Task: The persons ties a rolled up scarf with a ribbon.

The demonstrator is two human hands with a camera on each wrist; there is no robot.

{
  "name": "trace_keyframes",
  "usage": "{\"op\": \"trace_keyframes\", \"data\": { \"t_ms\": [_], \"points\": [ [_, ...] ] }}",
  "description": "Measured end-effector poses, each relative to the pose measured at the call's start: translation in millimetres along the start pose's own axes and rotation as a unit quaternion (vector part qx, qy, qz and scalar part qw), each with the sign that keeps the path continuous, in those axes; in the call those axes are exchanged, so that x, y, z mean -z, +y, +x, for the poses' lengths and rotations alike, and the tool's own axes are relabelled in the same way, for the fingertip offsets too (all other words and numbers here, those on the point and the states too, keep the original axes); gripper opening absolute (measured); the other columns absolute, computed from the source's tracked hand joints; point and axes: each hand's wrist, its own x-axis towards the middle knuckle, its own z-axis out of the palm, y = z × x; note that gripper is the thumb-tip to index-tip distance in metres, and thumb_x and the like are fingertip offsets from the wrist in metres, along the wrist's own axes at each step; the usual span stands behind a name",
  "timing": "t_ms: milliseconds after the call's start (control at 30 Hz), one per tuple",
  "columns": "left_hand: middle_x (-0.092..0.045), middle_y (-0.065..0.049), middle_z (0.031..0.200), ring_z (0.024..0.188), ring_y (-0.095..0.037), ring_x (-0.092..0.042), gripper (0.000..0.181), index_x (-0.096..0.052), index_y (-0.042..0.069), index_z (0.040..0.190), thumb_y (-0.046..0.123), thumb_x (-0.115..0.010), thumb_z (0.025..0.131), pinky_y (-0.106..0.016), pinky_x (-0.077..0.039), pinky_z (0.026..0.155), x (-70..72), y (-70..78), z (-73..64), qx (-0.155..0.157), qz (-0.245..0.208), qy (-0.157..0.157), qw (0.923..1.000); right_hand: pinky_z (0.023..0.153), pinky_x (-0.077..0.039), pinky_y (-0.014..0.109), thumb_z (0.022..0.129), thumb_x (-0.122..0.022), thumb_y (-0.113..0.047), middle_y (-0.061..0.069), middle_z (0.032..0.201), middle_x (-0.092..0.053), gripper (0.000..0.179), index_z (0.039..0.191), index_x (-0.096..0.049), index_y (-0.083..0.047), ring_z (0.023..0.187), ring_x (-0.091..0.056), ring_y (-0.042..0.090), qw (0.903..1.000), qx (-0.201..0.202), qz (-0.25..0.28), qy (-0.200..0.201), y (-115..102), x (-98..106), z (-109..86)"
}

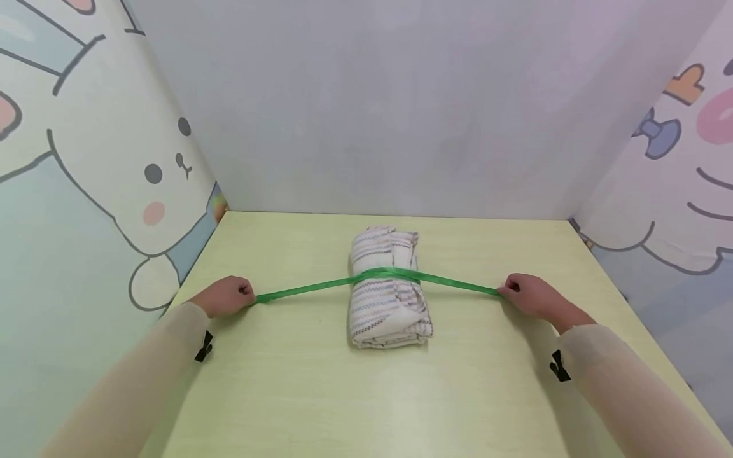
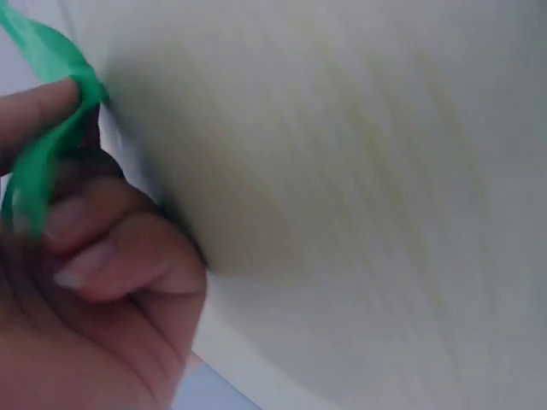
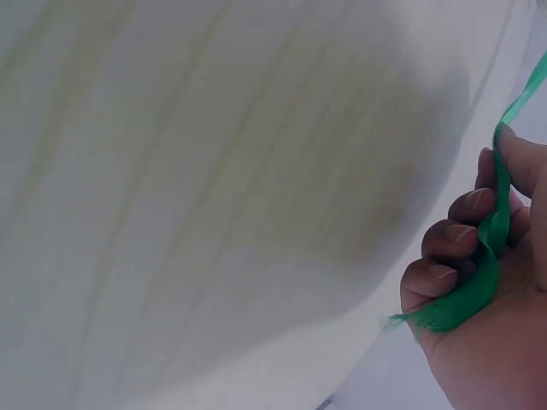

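A folded striped cloth [image 1: 375,312] lies in a thick bundle on the table, and a green ribbon [image 1: 309,288] crosses over its middle. The ribbon stretches nearly straight out to both sides. At its left end my left hand [image 1: 229,297] pinches it between thumb and finger; the tail curls down over the palm in the left wrist view. My right hand [image 1: 529,296] pinches the other end. In the right wrist view the frayed tail of the ribbon [image 3: 466,299] lies along the palm beneath the curled fingers [image 3: 450,239].
The pale yellow table [image 1: 298,394] runs back to a plain grey wall [image 1: 372,114]. Cartoon-printed panels [image 1: 114,159] rise along the left and right sides. Small black clips [image 1: 204,346] hang under both sleeves.
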Motion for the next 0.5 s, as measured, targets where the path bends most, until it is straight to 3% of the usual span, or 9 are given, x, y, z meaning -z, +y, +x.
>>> {"op": "trace_keyframes", "data": {
  "t_ms": [133,267,500],
  "points": [
    [-0.054,-0.001,0.075,0.067,-0.018,-0.050,0.023,-0.063,0.012,0.081,0.028,-0.066,0.098,-0.033,-0.040,0.063,1.6,-0.2,-1.2,0.045,0.011,-0.014,0.9988,0.067,-0.040,0.035,0.104,-0.063,-0.027,0.006,0.081,-0.052,0.024,0.094,-0.059,-0.005,0.075,-0.049,0.022,0.9998,-0.016,-0.006,-0.001,8,1,1.3],
    [-0.055,-0.002,0.077,0.069,-0.018,-0.050,0.027,-0.062,0.010,0.081,0.032,-0.070,0.095,-0.032,-0.040,0.062,1.9,1.6,-0.8,0.070,0.019,-0.016,0.9972,0.068,-0.041,0.036,0.103,-0.065,-0.028,0.007,0.085,-0.055,0.025,0.095,-0.059,-0.005,0.077,-0.051,0.023,0.9996,-0.029,0.002,-0.002,11,1,3.3],
    [-0.056,-0.002,0.079,0.072,-0.019,-0.050,0.025,-0.059,0.011,0.087,0.033,-0.068,0.096,-0.033,-0.040,0.064,0.1,10.4,-2.9,0.053,0.027,0.002,0.9982,0.074,-0.047,0.042,0.101,-0.066,-0.029,0.011,0.094,-0.061,0.029,0.104,-0.061,-0.001,0.084,-0.054,0.027,0.9998,-0.017,-0.002,0.013,0,5,6.1]
  ]
}}
